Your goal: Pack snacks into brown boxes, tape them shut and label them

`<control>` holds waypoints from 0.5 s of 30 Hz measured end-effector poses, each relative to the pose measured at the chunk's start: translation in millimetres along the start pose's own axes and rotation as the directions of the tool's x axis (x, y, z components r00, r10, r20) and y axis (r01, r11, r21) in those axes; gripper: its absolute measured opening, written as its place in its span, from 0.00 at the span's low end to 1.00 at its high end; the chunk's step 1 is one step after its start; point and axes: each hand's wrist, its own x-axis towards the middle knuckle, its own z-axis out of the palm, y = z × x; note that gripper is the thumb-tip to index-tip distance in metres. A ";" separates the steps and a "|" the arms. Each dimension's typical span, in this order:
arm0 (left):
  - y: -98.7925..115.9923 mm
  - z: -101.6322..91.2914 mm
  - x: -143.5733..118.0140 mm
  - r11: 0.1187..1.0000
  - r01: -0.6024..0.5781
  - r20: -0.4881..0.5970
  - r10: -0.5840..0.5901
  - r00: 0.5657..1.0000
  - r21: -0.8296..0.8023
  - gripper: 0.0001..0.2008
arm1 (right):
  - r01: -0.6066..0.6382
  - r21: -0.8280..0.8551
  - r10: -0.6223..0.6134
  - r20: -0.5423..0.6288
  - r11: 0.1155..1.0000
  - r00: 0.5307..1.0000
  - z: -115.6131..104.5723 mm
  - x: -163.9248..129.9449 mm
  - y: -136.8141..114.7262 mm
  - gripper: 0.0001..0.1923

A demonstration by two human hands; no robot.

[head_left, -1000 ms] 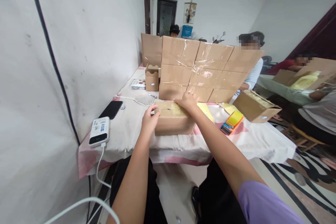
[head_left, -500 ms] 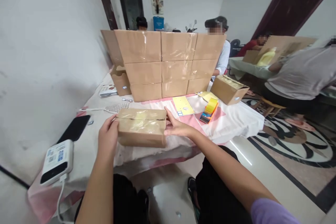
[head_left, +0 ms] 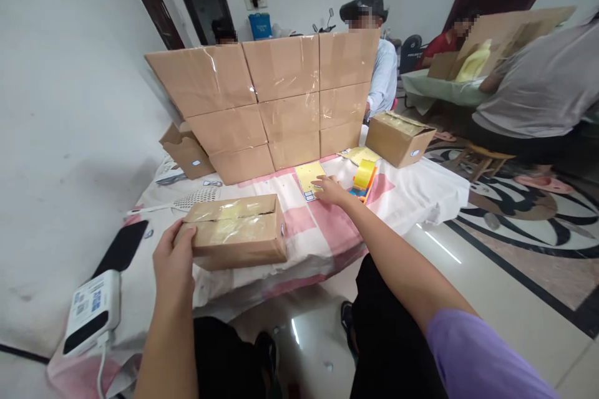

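Tabletop [head_left: 421,199]: taped box [head_left: 234,230] lengthwise left-right

box [head_left: 236,230] | brown cardboard, taped shut; flat at table's near edge

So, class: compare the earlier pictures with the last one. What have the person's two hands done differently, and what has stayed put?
The right hand let go of the taped box and reached forward to the yellow sheet, beside the tape dispenser. The left hand stays on the box's left end. The box wall is unchanged.
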 end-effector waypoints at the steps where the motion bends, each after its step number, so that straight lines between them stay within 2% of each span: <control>1: 0.2 -0.6 -0.5 1.000 0.003 0.003 -0.003 1.000 0.009 0.25 | -0.005 0.000 0.005 0.018 1.000 1.000 3.8 2.7 2.5 0.25; 5: 0.1 -4.6 -2.7 0.997 -0.007 0.010 0.007 1.000 0.074 0.27 | -0.016 -0.025 0.017 0.043 1.000 0.999 13.5 7.9 0.3 0.21; 10: 3.2 -8.7 -7.8 0.997 0.014 0.005 -0.014 1.000 0.073 0.29 | -0.054 -0.012 0.054 -0.014 0.998 0.998 7.9 13.3 -4.9 0.23; 15: -1.2 -13.3 -5.9 0.997 0.036 -0.022 -0.035 0.999 0.074 0.28 | -0.182 -0.058 0.183 0.016 0.982 0.983 5.9 15.7 -6.6 0.28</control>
